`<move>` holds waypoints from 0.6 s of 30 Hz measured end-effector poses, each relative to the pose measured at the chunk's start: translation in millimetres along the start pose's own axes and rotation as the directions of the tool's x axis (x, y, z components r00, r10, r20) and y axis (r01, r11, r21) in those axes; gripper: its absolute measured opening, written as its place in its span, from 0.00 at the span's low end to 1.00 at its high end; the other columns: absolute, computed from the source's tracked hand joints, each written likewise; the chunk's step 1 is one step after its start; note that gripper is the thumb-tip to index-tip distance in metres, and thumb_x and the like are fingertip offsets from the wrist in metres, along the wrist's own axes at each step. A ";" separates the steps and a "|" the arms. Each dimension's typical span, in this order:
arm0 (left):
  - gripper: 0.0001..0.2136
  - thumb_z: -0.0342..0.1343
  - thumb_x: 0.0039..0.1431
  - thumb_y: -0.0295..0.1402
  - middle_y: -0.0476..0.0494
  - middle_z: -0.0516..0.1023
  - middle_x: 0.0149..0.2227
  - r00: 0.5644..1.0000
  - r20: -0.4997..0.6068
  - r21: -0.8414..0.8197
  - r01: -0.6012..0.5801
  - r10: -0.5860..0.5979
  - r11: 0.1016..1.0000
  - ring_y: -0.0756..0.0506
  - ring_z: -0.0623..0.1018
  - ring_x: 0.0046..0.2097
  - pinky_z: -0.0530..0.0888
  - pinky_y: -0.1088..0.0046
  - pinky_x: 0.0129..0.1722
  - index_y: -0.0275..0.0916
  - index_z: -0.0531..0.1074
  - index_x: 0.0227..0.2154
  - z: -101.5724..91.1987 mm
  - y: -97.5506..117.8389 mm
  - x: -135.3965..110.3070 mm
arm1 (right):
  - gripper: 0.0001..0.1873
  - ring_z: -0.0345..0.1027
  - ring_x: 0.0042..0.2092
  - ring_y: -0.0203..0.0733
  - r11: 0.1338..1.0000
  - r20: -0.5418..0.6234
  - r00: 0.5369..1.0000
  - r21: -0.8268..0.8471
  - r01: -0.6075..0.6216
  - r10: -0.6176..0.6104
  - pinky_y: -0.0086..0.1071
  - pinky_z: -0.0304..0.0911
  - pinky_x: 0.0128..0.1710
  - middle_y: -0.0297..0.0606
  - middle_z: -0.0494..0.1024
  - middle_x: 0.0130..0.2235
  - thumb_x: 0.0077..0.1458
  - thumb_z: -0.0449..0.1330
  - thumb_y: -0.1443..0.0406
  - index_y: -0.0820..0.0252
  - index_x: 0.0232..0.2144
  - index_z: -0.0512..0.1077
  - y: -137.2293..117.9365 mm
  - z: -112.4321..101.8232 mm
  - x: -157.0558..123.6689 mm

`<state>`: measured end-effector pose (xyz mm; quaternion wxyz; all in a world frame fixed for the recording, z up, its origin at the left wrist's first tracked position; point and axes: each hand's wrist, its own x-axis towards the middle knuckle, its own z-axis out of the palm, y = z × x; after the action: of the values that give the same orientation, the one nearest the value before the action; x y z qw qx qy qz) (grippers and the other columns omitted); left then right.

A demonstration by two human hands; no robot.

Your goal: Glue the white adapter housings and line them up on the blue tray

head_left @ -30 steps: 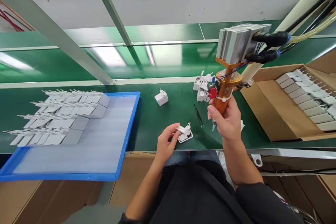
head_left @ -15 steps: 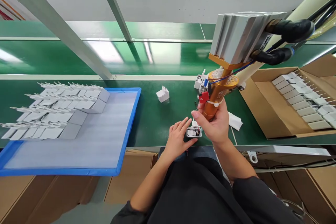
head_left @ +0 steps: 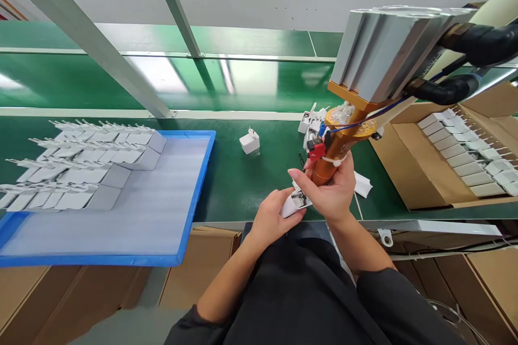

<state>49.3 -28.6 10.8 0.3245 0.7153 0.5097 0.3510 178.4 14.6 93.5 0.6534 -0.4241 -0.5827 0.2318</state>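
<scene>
My right hand (head_left: 329, 191) grips the orange barrel of a hanging tool (head_left: 338, 145) with a grey metal block on top and black hoses. The tool tilts, its tip hidden behind my fingers, down at a white charger housing (head_left: 294, 204). My left hand (head_left: 273, 215) holds that open housing at the near edge of the green bench, tipped up toward the tool. A single white plug adapter (head_left: 250, 142) stands alone further back on the bench.
A blue tray (head_left: 190, 205) at the left carries rows of white chargers (head_left: 76, 164). A cardboard box (head_left: 404, 172) at the right holds more chargers in a row. A small pile of white parts (head_left: 309, 121) lies behind the tool. A slanted metal strut (head_left: 81, 38) crosses above.
The tool came down and left toward the housing. My left hand tipped the housing up off the bench and drew it nearer the edge. The view shifted slightly.
</scene>
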 end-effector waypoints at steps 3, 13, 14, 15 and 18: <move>0.15 0.61 0.57 0.36 0.46 0.80 0.38 1.000 0.006 -0.009 -0.012 0.012 1.000 0.45 0.77 0.37 0.74 0.70 0.38 0.40 0.74 0.47 -2.0 3.9 0.3 | 0.21 0.66 0.22 0.33 0.999 -0.004 1.000 -0.013 0.029 -0.029 0.30 0.69 0.24 0.25 0.73 0.26 0.47 0.72 0.61 0.52 0.36 0.63 0.1 0.0 -1.8; 0.16 0.61 0.58 0.37 0.46 0.79 0.35 1.000 0.003 -0.001 -0.031 0.031 1.000 0.45 0.77 0.35 0.74 0.71 0.37 0.40 0.74 0.48 -3.1 4.3 -1.5 | 0.15 0.61 0.20 0.31 0.998 0.058 0.998 0.061 -0.003 0.000 0.31 0.65 0.22 0.27 0.74 0.29 0.54 0.66 0.65 0.53 0.41 0.65 9.2 -5.4 -6.5; 0.15 0.61 0.58 0.37 0.46 0.79 0.35 1.000 0.006 -0.002 -0.026 0.026 1.000 0.45 0.77 0.35 0.73 0.71 0.37 0.40 0.74 0.47 -2.8 4.5 -1.7 | 0.16 0.62 0.20 0.31 0.998 0.061 0.998 0.065 0.001 -0.005 0.31 0.66 0.23 0.27 0.74 0.29 0.53 0.67 0.64 0.53 0.41 0.65 9.0 -5.5 -6.6; 0.15 0.61 0.58 0.37 0.46 0.78 0.35 1.000 0.008 -0.004 -0.021 0.021 1.000 0.45 0.77 0.35 0.73 0.71 0.36 0.40 0.74 0.47 -2.5 4.7 -1.9 | 0.17 0.62 0.20 0.32 0.998 0.065 0.998 0.068 0.001 -0.005 0.32 0.66 0.24 0.27 0.74 0.28 0.53 0.68 0.64 0.53 0.41 0.65 8.8 -5.5 -6.7; 0.16 0.61 0.57 0.37 0.46 0.78 0.35 1.000 0.011 -0.010 -0.012 0.012 1.000 0.45 0.77 0.35 0.73 0.71 0.37 0.40 0.74 0.48 -1.4 4.8 -2.6 | 0.16 0.61 0.20 0.32 0.997 0.078 0.997 0.064 -0.031 0.026 0.31 0.65 0.23 0.27 0.73 0.28 0.55 0.66 0.62 0.53 0.43 0.65 9.6 -5.8 -7.9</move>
<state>50.0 -32.2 15.1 0.3288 0.7186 0.5020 0.3513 184.1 11.8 81.4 0.6403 -0.4017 -0.5936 0.2762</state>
